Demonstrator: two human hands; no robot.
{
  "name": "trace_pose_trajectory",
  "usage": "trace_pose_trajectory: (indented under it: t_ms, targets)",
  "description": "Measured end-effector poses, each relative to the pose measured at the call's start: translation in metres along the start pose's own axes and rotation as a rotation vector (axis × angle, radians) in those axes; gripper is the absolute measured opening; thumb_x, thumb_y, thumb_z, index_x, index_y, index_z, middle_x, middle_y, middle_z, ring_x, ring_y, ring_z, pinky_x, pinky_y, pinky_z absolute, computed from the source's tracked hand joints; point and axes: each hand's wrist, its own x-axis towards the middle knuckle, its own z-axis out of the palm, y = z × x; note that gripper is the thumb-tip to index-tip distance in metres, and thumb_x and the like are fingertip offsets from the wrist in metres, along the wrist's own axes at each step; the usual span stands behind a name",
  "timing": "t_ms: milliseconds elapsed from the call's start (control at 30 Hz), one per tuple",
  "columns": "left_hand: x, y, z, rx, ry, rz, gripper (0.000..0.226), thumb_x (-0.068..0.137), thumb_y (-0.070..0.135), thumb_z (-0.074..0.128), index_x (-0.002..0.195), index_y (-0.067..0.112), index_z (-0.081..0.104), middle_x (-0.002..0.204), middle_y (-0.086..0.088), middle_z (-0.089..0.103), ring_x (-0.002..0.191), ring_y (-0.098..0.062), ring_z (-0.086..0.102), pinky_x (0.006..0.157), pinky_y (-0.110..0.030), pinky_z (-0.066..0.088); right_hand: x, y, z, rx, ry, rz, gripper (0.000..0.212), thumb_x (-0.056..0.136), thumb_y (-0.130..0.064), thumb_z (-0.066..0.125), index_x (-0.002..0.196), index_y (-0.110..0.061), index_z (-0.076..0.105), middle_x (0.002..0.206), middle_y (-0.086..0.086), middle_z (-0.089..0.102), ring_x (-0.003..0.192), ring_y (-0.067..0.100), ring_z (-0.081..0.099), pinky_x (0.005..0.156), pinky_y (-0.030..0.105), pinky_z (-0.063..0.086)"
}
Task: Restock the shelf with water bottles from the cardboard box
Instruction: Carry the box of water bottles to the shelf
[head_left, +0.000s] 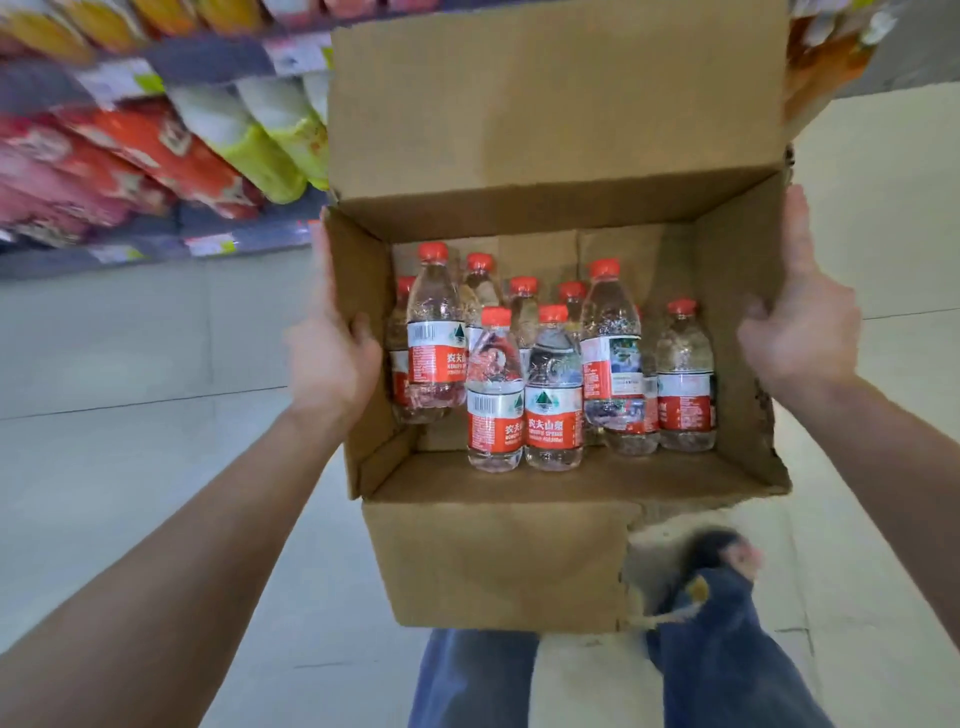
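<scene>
Box: you hold the open cardboard box (498, 561) in front of you, above the pale floor (156, 338). Its far flap (561, 98) stands up and the near flap hangs down towards your legs.
Left hand: your left hand (332, 358) is on the left wall of the box. The thumb hooks over the rim to the inside, and the other fingers lie flat and pressed together along the outside of the wall.
Right hand: your right hand (802, 322) is on the right wall of the box. The fingers (797, 234) lie close together, stretched along the outside of the wall; the thumb bends at the rim. How far the thumb goes inside, I cannot tell.
Bottles: the water bottles (550, 389) stand inside the box, upright or a little tilted, with red caps and red and white labels. They crowd together in the middle and the right part of the box floor. Some are half hidden behind others, so the exact number is not sure.
Free space in box: a bare strip of cardboard shows at the near left corner, beside the bottles.
Shelf: the shelf (156, 244) is at your upper left, blurred. It carries red, pink and yellow-green packets (171, 150), well apart from the box.
Legs: your blue trousers (727, 660) show under the box, and one foot is blurred.
</scene>
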Motion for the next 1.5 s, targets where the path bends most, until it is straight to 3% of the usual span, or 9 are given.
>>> trace_pose_trajectory:
  t_ms: [100,233,333,467,633,1000,1200,1333,1500]
  targets:
    - [0.008,-0.050,-0.057,0.074,-0.001,-0.051,0.077,0.102,0.010,0.051,0.168,0.028,0.015,0.055,0.003,0.049,0.049,-0.009,0.046,0.048,-0.017,0.029,-0.038,-0.055,0.013,0.027,-0.012,-0.017,0.094,0.096,-0.006,0.055,0.160,-0.048,0.000,0.065,0.009,0.048,0.072,0.041,0.057,0.080,0.042,0.052]
    - [0.003,-0.111,-0.130,-0.032,0.045,-0.051,0.090,0.100,0.004,0.052,0.167,0.041,0.004,0.052,-0.001,0.051,0.049,-0.018,0.053,0.064,-0.031,0.046,-0.085,-0.123,0.029,0.021,-0.044,-0.074,0.098,0.094,-0.004,0.056,0.160,-0.048,-0.002,0.059,0.001,0.050,0.061,0.027,0.044,0.073,0.036,0.049]
    - [-0.002,-0.153,-0.182,-0.035,0.071,-0.055,0.093,0.100,0.003,0.053,0.167,0.042,0.002,0.053,-0.006,0.052,0.051,-0.021,0.055,0.065,-0.032,0.045,-0.123,-0.170,0.041,0.020,-0.036,-0.102,0.099,0.095,-0.006,0.057,0.159,-0.049,-0.005,0.057,0.003,0.048,0.054,0.025,0.043,0.066,0.032,0.043]
    - [-0.009,-0.214,-0.242,0.009,0.113,-0.022,0.097,0.096,0.003,0.054,0.167,0.041,0.000,0.056,-0.009,0.055,0.052,-0.023,0.055,0.065,-0.034,0.048,-0.177,-0.227,0.056,-0.009,-0.042,-0.165,0.098,0.094,-0.007,0.056,0.160,-0.046,-0.006,0.069,0.011,0.054,0.067,0.028,0.047,0.070,0.037,0.044]
    - [-0.015,-0.287,-0.308,0.009,0.128,-0.049,0.097,0.095,0.001,0.053,0.167,0.040,0.001,0.056,-0.007,0.053,0.052,-0.019,0.053,0.066,-0.032,0.043,-0.240,-0.296,0.084,0.014,-0.054,-0.163,0.101,0.095,-0.002,0.055,0.159,-0.046,-0.008,0.061,0.008,0.051,0.056,0.025,0.052,0.061,0.035,0.041]
    - [0.058,-0.512,-0.410,0.006,0.081,-0.063,0.096,0.096,0.002,0.052,0.166,0.043,0.000,0.057,-0.010,0.056,0.054,-0.022,0.054,0.066,-0.032,0.043,-0.357,-0.472,0.223,0.004,-0.058,-0.174,0.101,0.093,-0.001,0.057,0.160,-0.046,-0.003,0.072,0.013,0.059,0.059,0.027,0.050,0.070,0.038,0.047]
    - [0.120,-0.612,-0.476,0.056,0.060,-0.094,0.097,0.099,0.004,0.053,0.166,0.043,-0.005,0.059,-0.006,0.056,0.058,-0.026,0.057,0.069,-0.039,0.051,-0.397,-0.583,0.293,-0.017,-0.102,-0.154,0.098,0.097,-0.006,0.057,0.160,-0.046,-0.008,0.095,0.026,0.067,0.091,0.046,0.065,0.086,0.049,0.052]
    - [0.156,-0.661,-0.510,0.081,0.062,-0.078,0.098,0.097,0.004,0.054,0.166,0.042,-0.005,0.062,-0.005,0.057,0.060,-0.027,0.059,0.071,-0.042,0.056,-0.406,-0.638,0.329,-0.006,-0.108,-0.135,0.098,0.096,-0.007,0.056,0.159,-0.047,-0.007,0.064,0.009,0.054,0.067,0.031,0.055,0.072,0.036,0.046]
    - [0.198,-0.688,-0.526,0.135,0.037,-0.137,0.096,0.100,0.005,0.053,0.166,0.042,-0.005,0.060,-0.004,0.053,0.061,-0.028,0.056,0.073,-0.041,0.053,-0.396,-0.686,0.361,0.002,-0.144,-0.146,0.098,0.096,-0.006,0.057,0.160,-0.046,-0.006,0.067,0.007,0.054,0.058,0.025,0.048,0.071,0.033,0.043]
